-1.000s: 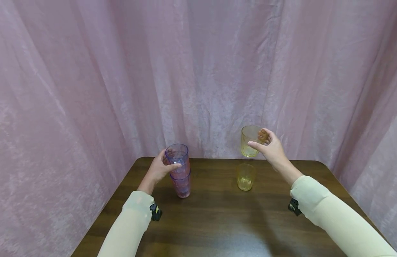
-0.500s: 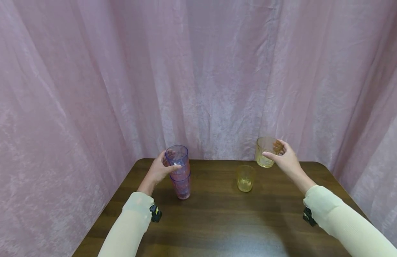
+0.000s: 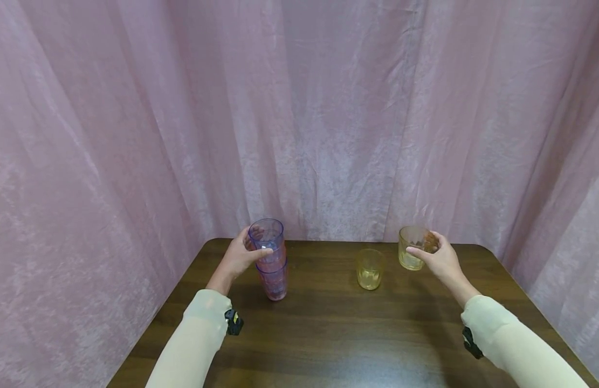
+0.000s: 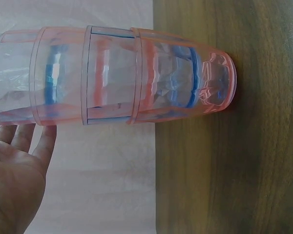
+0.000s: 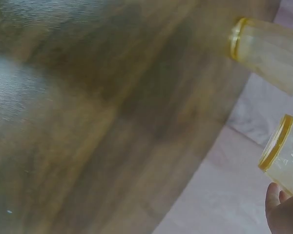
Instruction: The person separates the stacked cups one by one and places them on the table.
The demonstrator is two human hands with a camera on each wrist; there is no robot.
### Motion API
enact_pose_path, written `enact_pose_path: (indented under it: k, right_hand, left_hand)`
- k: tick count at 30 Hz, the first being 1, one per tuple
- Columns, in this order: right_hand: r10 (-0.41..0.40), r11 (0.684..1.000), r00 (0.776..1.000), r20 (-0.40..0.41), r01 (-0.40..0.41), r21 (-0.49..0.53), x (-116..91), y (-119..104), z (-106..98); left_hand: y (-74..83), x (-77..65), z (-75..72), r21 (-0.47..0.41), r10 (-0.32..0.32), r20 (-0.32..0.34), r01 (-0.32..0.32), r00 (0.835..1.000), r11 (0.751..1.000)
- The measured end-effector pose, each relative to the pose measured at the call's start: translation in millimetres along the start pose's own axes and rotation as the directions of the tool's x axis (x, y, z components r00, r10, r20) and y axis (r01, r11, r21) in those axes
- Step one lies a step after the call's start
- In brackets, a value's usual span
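On the left of the table stands an upright stack of several clear pink and blue tumblers (image 3: 272,275), one nested in another. My left hand (image 3: 238,257) grips its top, thumb in front and fingers around the far side. In the left wrist view the stack (image 4: 112,73) rests on a pink bottom tumbler. My right hand (image 3: 441,260) holds a clear yellow tumbler (image 3: 410,258) by its side, low over the back right of the table. In the right wrist view its base (image 5: 276,144) appears off the wood. Another yellow tumbler (image 3: 369,272) stands upright to its left.
The brown wooden table (image 3: 328,328) has rounded back corners. Pink curtains (image 3: 323,118) hang close behind it and at both sides. A small black device (image 3: 234,321) sits on the left wrist, and a similar device (image 3: 472,343) on the right.
My right hand has carried its yellow tumbler from above the standing one to the right and down toward the table. The left hand and the stack have stayed in place.
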State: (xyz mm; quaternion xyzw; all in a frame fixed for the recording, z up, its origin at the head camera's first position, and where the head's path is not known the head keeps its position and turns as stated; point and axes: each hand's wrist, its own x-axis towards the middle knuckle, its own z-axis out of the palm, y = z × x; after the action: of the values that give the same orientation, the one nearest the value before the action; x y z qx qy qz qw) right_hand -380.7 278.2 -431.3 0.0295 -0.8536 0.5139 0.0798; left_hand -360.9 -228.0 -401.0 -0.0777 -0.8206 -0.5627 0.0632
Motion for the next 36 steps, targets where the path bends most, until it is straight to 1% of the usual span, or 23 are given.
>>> enact_pose_path:
  k: [4,10,14,16,23,27,30,33,36]
  right_hand:
    - [0.033,0.999,0.999,0.004,-0.033,-0.014,-2,13,4]
    - [0.039,0.999,0.999,0.019,-0.040,0.002,-6,28,11]
    - [0.054,0.999,0.998,0.033,-0.054,0.000,-7,36,15]
    - [0.053,0.999,0.998,0.040,-0.053,0.000,-7,40,17]
    - [0.055,0.998,0.996,0.068,-0.056,0.010,-8,46,26]
    - [0.069,0.997,0.994,0.090,-0.071,0.015,-10,48,31]
    - [0.080,0.997,0.992,0.102,-0.082,0.015,-12,51,34]
    - [0.086,0.996,0.991,0.107,-0.088,0.011,-13,53,35]
    - [0.091,0.996,0.990,0.109,-0.093,0.015,-13,56,36]
  left_hand:
    - [-0.7,0.4,0.1,0.000,-0.012,-0.012,0.012,1.000,1.000]
    - [-1.8,1.4,0.1,-0.013,0.004,0.007,-0.004,1.000,1.000]
    - [0.4,1.1,0.2,-0.019,-0.005,0.018,0.005,1.000,1.000]
    - [4.0,-0.1,0.0,-0.023,-0.011,0.025,0.012,1.000,1.000]
    - [31.8,-14.2,-1.0,-0.014,-0.012,0.043,0.012,0.999,1.000]
    - [35.1,-17.4,-0.6,-0.020,-0.015,0.040,0.016,0.999,1.000]
    - [34.2,-16.6,-0.9,-0.032,-0.005,0.043,0.006,0.999,0.999]
    - [31.1,-14.0,-1.3,-0.037,0.019,0.049,-0.017,0.999,0.999]
    - [18.1,-6.7,-1.3,-0.054,0.026,0.043,-0.024,0.999,0.998]
